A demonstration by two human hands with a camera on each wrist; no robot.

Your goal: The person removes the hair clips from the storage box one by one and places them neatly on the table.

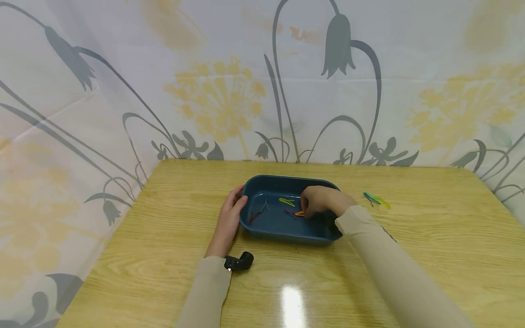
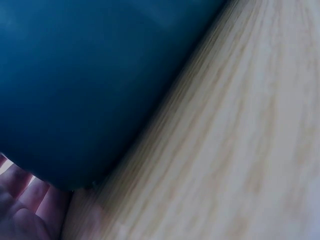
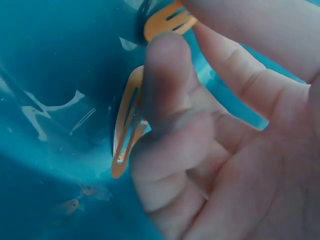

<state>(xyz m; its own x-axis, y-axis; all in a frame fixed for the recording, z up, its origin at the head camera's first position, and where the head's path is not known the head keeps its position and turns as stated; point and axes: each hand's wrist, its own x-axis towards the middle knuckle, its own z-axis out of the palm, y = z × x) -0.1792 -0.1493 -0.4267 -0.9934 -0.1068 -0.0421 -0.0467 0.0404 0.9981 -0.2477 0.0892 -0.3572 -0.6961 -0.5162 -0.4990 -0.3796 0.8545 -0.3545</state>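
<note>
A dark blue tray point(image 1: 287, 178) sits mid-table. My left hand point(image 1: 229, 214) holds its left end, thumb on the rim and fingers point(image 2: 25, 210) against the outer wall point(image 2: 100, 75). Inside the tray, my right hand point(image 1: 321, 200) has its fingers curled, pinching an orange hair clip point(image 1: 299, 213). In the right wrist view the orange clip point(image 3: 127, 125) lies along the glossy tray floor point(image 3: 50, 75) beside my thumb point(image 3: 165, 75). A yellow-green clip point(image 1: 286, 201), a purple clip point(image 1: 290, 211) and a red clip point(image 1: 254, 217) also lie in the tray.
Green and yellow clips point(image 1: 376, 199) lie on the wooden table point(image 1: 430, 237) to the right of the tray. A black camera unit point(image 1: 239, 261) sits at my left wrist. A flower-print cloth point(image 1: 229, 91) hangs behind and to the left of the table.
</note>
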